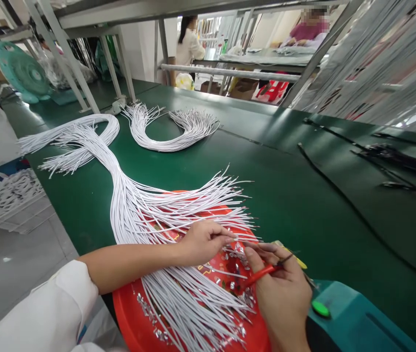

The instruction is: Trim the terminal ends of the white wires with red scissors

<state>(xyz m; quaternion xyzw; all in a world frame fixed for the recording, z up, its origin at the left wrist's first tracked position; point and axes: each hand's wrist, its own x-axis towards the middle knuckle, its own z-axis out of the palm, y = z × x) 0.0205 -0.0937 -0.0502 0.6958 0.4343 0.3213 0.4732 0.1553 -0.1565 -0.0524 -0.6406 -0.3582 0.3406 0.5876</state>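
Note:
My left hand (208,240) is closed in a pinch on the end of a white cable, above a red tray (129,313). Close to its fingertips is my right hand (283,283), curled around a red-handled tool (263,275) with a dark, thin tip; its exact kind is unclear. The right fingertips come near the pinched cable end and partly hide it. A big bundle of white cables (127,205) fans out across the tray, some strands above my left forearm and others below it. Crumpled bits of silver foil (246,296) lie scattered on the tray.
More white cable bundles (171,144) lie farther back on the green table (252,171). Black cables (343,195) stretch along the right. A teal machine or case (358,313) sits by my right wrist. A green fan (22,73) stands back left; two people work beyond the metal frame.

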